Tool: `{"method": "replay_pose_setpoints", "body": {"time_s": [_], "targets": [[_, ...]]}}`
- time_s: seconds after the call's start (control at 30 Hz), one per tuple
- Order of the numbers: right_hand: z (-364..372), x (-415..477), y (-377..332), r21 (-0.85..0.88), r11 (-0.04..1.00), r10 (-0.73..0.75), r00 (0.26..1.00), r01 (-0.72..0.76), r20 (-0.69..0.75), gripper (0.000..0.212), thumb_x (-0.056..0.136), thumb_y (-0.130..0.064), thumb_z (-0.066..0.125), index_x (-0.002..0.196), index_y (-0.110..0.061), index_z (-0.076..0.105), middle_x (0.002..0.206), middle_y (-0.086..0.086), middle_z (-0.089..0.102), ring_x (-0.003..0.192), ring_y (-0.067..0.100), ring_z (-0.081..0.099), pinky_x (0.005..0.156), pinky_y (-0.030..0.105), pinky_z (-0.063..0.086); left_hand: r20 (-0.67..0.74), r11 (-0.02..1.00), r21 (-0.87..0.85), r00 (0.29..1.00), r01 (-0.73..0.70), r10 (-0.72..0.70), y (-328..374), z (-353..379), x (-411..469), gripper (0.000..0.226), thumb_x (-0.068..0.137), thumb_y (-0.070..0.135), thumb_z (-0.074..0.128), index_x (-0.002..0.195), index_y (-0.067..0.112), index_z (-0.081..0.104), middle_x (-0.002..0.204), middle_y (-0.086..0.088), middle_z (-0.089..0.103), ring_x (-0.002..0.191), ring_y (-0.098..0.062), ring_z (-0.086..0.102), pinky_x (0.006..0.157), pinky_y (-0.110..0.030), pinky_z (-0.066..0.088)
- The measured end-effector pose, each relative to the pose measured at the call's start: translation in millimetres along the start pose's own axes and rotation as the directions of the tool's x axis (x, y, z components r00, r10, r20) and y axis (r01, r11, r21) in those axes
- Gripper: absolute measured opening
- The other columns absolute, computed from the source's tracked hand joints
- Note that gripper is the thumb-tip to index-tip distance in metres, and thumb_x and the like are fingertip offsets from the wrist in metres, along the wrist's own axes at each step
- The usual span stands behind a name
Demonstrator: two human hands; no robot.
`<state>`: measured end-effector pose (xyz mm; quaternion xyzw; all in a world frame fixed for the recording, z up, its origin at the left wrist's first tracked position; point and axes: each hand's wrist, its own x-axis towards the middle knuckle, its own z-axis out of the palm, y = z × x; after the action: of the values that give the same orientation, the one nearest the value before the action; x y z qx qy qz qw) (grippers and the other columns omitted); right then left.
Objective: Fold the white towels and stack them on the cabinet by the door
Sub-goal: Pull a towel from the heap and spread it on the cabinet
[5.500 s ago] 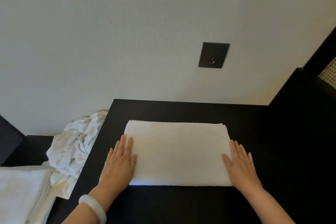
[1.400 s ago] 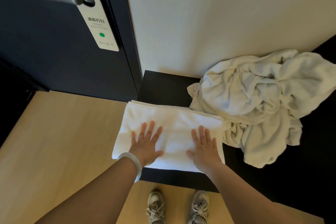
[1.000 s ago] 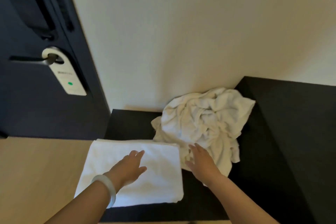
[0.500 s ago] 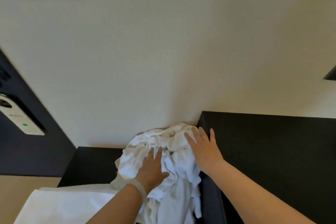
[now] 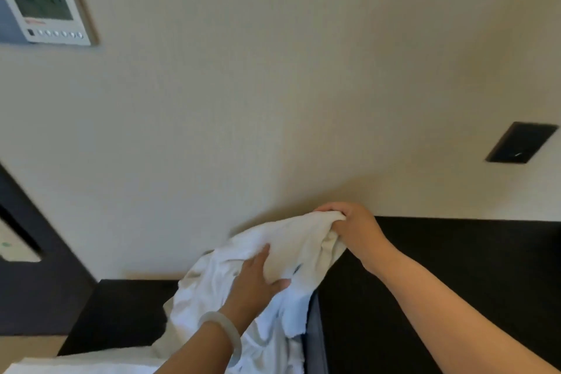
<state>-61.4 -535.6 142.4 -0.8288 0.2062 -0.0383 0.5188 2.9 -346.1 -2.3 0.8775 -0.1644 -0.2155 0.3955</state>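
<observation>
— Where's the crumpled white towel [image 5: 291, 255] relative to the hands?

— Between them and partly raised. Its upper edge is bunched in the right hand [image 5: 355, 229], up near the wall [image 5: 273, 100]. The rest hangs down and to the left in loose folds, over the corner where the taller dark counter [image 5: 455, 258] meets the low cabinet [image 5: 121, 307].

— How does the right hand have it?

— The fingers are curled over the bunched edge, knuckles toward the camera. The forearm reaches in from the lower right, across the counter.

— And the left hand [image 5: 255, 281]?

— It lies lower, against the middle of the cloth. The fingers look fairly straight and point up, with the thumb spread to the right, so it presses rather than grips. It is a little blurred. A pale bracelet [image 5: 226, 332] sits on that wrist, and the arm comes up from the bottom edge.

— Any other towel?

— A folded towel [image 5: 76, 366] shows at the bottom left, on the near end of the low cabinet, just beside the hanging folds.

— What's around?

— A control panel [image 5: 45, 6] with a screen sits high on the wall at left. A dark socket plate [image 5: 520, 143] is at right, and the dark door [image 5: 30, 252] is at the left edge.
</observation>
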Motion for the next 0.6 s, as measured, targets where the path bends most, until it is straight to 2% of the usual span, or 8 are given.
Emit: {"method": "replay_pose_setpoints", "body": {"time_s": [0.1, 0.2, 0.23, 0.3, 0.37, 0.43, 0.53, 0.6], "targets": [[-48, -19, -22, 0.091, 0.996, 0.033, 0.991, -0.021, -0.129, 0.033, 0.093, 0.001, 0.053, 0.092, -0.021, 0.077, 0.090, 0.001, 0.076, 0.092, 0.020, 0.068, 0.074, 0.029, 0.054, -0.057, 0.989, -0.036, 0.988, -0.142, 0.140, 40, -17, 1, 0.042, 0.094, 0.040, 0.063, 0.132, 0.022, 0.058, 0.112, 0.008, 0.063, 0.110, -0.012, 0.061, 0.081, -0.007, 0.037], [-100, -38, -33, 0.133, 0.991, 0.022, 0.977, 0.006, -0.211, 0.031, 0.093, 0.001, 0.056, 0.092, -0.019, 0.079, 0.088, 0.001, 0.077, 0.092, 0.023, 0.070, 0.072, 0.030, 0.055, -0.170, 0.966, -0.046, 0.955, -0.256, 0.245, 90, -41, 1, 0.019, 0.099, 0.019, 0.058, 0.115, 0.022, 0.067, 0.101, 0.004, 0.068, 0.091, -0.006, 0.060, 0.069, -0.001, 0.036], [-117, -43, -36, 0.158, 0.987, 0.018, 0.973, 0.019, -0.229, 0.028, 0.093, 0.000, 0.057, 0.093, -0.018, 0.079, 0.089, 0.002, 0.077, 0.092, 0.024, 0.070, 0.073, 0.032, 0.055, -0.201, 0.953, -0.049, 0.938, -0.298, 0.283, 109, -50, -2, 0.020, 0.098, 0.013, 0.058, 0.105, 0.029, 0.068, 0.095, 0.008, 0.070, 0.086, 0.000, 0.062, 0.068, -0.002, 0.037], [-152, -53, -41, 0.212, 0.976, 0.010, 0.963, 0.050, -0.271, 0.025, 0.094, -0.002, 0.058, 0.095, -0.016, 0.079, 0.091, 0.004, 0.077, 0.093, 0.025, 0.070, 0.075, 0.033, 0.056, -0.248, 0.916, -0.040, 0.892, -0.400, 0.379, 147, -64, -5, 0.041, 0.094, 0.003, 0.058, 0.086, 0.044, 0.061, 0.073, 0.025, 0.065, 0.078, 0.014, 0.061, 0.068, -0.003, 0.040], [-190, -60, -45, 0.272, 0.956, -0.015, 0.947, 0.107, -0.320, 0.022, 0.093, -0.001, 0.060, 0.097, -0.011, 0.078, 0.095, 0.008, 0.077, 0.094, 0.026, 0.069, 0.074, 0.031, 0.055, -0.260, 0.876, -0.004, 0.847, -0.482, 0.465, 189, -72, -11, 0.047, 0.092, 0.005, 0.060, 0.078, 0.051, 0.058, 0.068, 0.037, 0.062, 0.078, 0.022, 0.056, 0.069, -0.003, 0.040], [-231, -66, -46, 0.302, 0.941, -0.037, 0.931, 0.155, -0.362, 0.020, 0.091, 0.001, 0.061, 0.098, -0.007, 0.077, 0.096, 0.011, 0.076, 0.090, 0.024, 0.070, 0.071, 0.030, 0.055, -0.284, 0.840, 0.013, 0.804, -0.542, 0.523, 238, -70, -19, 0.044, 0.091, 0.014, 0.060, 0.074, 0.054, 0.059, 0.067, 0.031, 0.063, 0.073, 0.012, 0.059, 0.068, -0.003, 0.040], [-304, -76, -39, 0.319, 0.918, -0.069, 0.889, 0.234, -0.453, 0.021, 0.090, 0.006, 0.058, 0.099, -0.004, 0.075, 0.086, 0.011, 0.076, 0.078, 0.022, 0.071, 0.065, 0.028, 0.058, -0.297, 0.794, 0.029, 0.753, -0.607, 0.587, 317, -50, -33, 0.033, 0.092, 0.020, 0.057, 0.080, 0.049, 0.055, 0.077, 0.026, 0.057, 0.079, -0.004, 0.056, 0.069, -0.003, 0.040], [-360, -82, -31, 0.324, 0.898, -0.097, 0.851, 0.299, -0.516, 0.022, 0.090, 0.007, 0.057, 0.099, -0.005, 0.074, 0.083, 0.011, 0.076, 0.077, 0.024, 0.069, 0.063, 0.027, 0.058, -0.309, 0.756, -0.037, 0.726, -0.654, 0.614, 369, -29, -42, 0.020, 0.090, 0.028, 0.056, 0.081, 0.044, 0.063, 0.077, 0.021, 0.064, 0.076, -0.002, 0.059, 0.067, -0.007, 0.044]]}}
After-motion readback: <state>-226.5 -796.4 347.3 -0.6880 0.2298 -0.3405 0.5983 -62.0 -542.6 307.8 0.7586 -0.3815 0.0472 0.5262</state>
